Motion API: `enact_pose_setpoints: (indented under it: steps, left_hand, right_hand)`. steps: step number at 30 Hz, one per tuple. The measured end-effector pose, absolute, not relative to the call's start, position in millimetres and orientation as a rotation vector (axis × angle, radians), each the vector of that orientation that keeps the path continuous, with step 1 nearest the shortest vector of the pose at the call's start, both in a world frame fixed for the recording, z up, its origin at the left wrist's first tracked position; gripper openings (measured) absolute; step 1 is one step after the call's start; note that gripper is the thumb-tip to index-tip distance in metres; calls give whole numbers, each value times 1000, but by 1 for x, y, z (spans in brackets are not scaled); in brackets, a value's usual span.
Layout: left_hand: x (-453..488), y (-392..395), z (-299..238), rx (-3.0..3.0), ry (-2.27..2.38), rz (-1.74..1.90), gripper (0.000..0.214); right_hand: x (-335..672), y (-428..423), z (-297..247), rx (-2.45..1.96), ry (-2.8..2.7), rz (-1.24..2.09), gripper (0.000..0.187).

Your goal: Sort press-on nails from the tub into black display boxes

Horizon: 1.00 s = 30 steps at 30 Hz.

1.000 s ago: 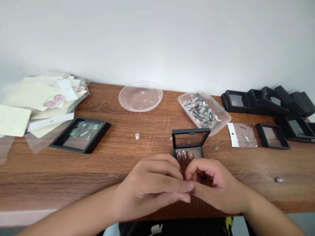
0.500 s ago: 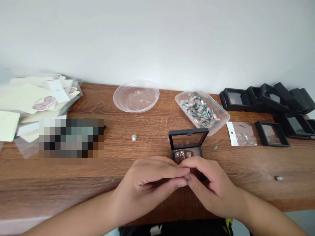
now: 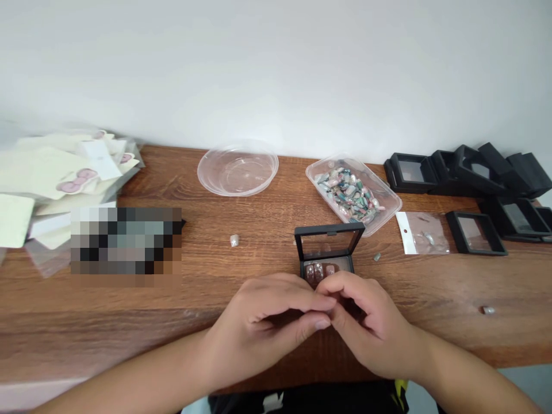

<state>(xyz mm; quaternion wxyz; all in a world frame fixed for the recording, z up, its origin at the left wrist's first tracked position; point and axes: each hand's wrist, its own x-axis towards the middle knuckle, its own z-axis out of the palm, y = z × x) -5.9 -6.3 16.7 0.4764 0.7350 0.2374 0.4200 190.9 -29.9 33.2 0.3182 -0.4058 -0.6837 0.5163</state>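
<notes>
Open black case [image 3: 329,248] is set on the table [image 3: 267,230], center-right, lid stood up at its far side, likely for access. At least three nail tips [image 3: 318,271] are seen inside. Left hand [image 3: 259,313] and right hand [image 3: 373,333] are held together over the case's near part: thumb and index of each nearly closed, tips meeting, probably for fine control. Anything gripped is hidden; can't tell. Clear tub [image 3: 387,202] of loose tips is placed just beyond, presumably for easy reach. More black cases [image 3: 470,172] are stacked far right.
</notes>
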Motion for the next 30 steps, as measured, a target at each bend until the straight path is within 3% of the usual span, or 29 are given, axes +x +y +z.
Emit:
enact_pose_setpoints:
  steps: [7, 17, 30]
  left_hand:
    - [-3, -14, 14, 1722, 652, 1029, 23]
    - [-1, -18, 15, 1682, 679, 946, 23]
    - [-4, -19, 18, 1867, 755, 993, 12]
  right_hand:
    - [189, -32, 32, -1035, -1749, 1313, 8]
    - [186, -32, 36, -920, -1407, 1709, 12]
    - [189, -34, 31, -858, -1298, 1891, 21]
